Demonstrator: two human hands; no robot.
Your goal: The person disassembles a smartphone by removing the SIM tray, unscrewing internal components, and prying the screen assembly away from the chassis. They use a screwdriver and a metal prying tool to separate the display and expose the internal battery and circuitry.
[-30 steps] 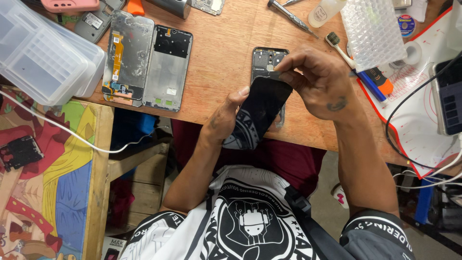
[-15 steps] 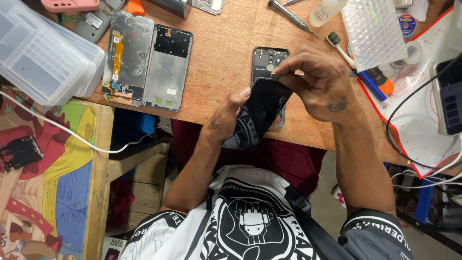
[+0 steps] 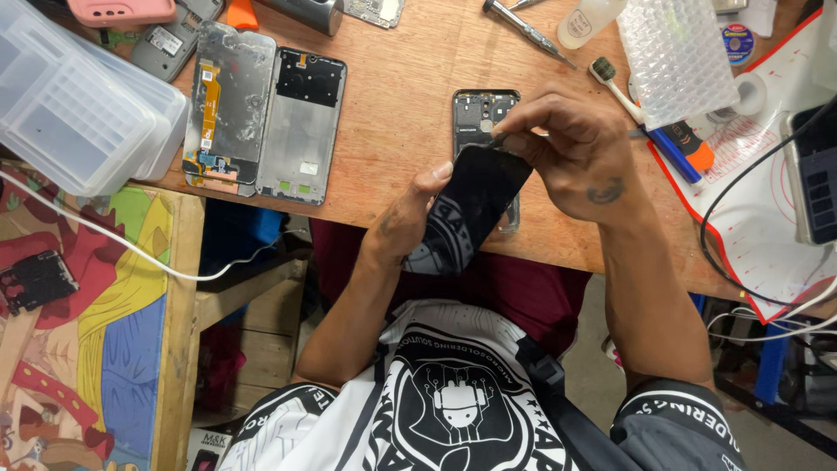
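Note:
A black phone screen panel [image 3: 471, 209] is held tilted above an opened phone body [image 3: 484, 109] that lies on the wooden table [image 3: 401, 113]. My left hand [image 3: 410, 218] grips the panel's lower left edge with the thumb on top. My right hand [image 3: 567, 148] pinches the panel's upper end with its fingertips, right over the phone body. The lower part of the phone body is hidden by the panel.
Two bare phone frames [image 3: 261, 113] lie at the left of the table beside a clear plastic box [image 3: 78, 113]. A clear parts tray [image 3: 676, 52], a toothbrush [image 3: 615, 87], a screwdriver [image 3: 527, 26] and a red-edged white mat [image 3: 750, 192] with cables sit to the right.
Both hands and the screen panel have stayed in nearly the same place; the right fingertips shifted slightly at the panel's top end.

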